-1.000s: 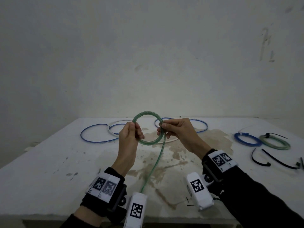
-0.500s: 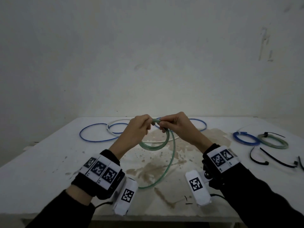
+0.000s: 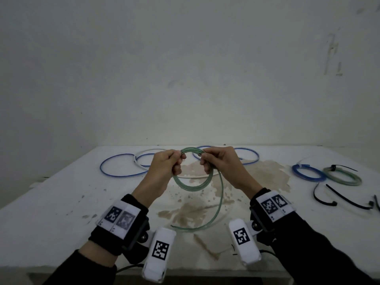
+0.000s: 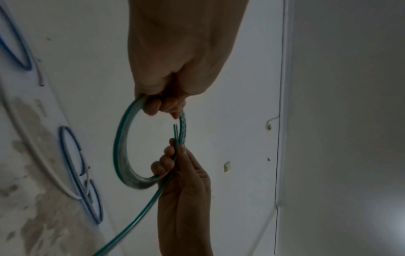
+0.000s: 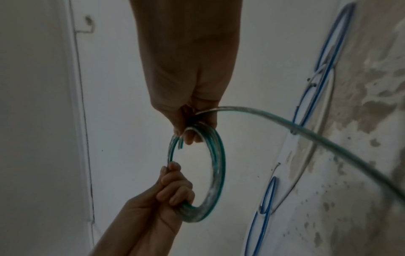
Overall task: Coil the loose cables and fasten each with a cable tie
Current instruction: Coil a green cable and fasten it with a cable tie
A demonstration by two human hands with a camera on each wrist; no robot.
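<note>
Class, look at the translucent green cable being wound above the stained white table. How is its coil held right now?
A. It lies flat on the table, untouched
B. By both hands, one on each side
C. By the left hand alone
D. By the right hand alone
B: the left hand and the right hand each grip a side of the translucent green cable coil, its loose tail trailing down to the stained white table.

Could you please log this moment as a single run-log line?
step: coiling green cable | left hand: grips coil | right hand: grips coil | tail: loose on table | cable ties: untouched
</note>
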